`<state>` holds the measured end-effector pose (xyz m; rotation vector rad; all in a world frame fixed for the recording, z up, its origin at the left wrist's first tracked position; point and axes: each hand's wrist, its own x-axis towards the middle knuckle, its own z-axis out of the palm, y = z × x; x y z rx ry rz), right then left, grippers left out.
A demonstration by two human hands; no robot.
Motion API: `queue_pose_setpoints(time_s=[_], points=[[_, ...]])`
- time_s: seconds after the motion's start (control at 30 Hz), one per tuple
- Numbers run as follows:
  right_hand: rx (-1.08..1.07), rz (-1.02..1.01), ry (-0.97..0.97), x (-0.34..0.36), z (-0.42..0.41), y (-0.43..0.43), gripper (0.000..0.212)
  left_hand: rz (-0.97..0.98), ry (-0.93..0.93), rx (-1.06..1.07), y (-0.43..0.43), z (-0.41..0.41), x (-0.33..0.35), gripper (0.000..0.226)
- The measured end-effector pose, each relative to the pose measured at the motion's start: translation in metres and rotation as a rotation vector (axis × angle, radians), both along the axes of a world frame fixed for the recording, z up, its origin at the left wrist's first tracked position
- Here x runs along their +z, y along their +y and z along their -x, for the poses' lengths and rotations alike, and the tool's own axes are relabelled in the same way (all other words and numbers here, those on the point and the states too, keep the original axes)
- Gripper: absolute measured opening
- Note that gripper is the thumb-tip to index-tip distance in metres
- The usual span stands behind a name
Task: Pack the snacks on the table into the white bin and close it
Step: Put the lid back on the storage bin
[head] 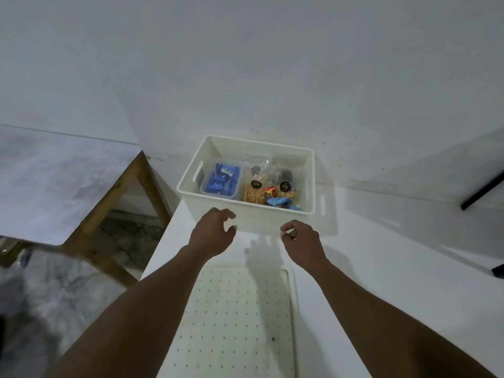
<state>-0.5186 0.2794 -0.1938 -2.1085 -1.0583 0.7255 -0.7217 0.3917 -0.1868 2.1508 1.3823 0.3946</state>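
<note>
The white bin [259, 221] stands open at the back of the white table, against the wall. Inside it lie a clear tub of blue snack packets [221, 178], clear bags of yellow crackers [252, 193] and small colourful wrapped sweets [275, 200]. Its white lid [237, 317], flat and dotted with small holes, lies on the table in front of the bin, between my forearms. My left hand [211, 231] hovers at the bin's near wall with fingers curled apart and empty. My right hand [301, 240], a ring on one finger, hangs just before the bin, fingers loosely curled, holding nothing.
A second table [54, 181] with a grey top and wooden legs stands to the left, with a gap of marbled floor between. A black bar [482, 189] leans at the right by the wall. Bare white tabletop [381, 255] extends to the right of the bin.
</note>
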Motion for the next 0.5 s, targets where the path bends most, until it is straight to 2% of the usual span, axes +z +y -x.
queue_pose_setpoints(time_s=[0.13, 0.37, 0.5], points=[[0.056, 0.176, 0.053, -0.045, 0.021, -0.059, 0.009, 0.147, 0.120, 0.076, -0.057, 0.052, -0.042, 0.031], [0.141, 0.482, -0.055, -0.114, 0.057, -0.150, 0.035, 0.341, 0.341, 0.245, -0.160, 0.141, -0.109, 0.045], [0.129, 0.504, -0.130, -0.124, 0.072, -0.174, 0.038, 0.364, 0.367, 0.407, -0.204, 0.172, -0.123, 0.053]])
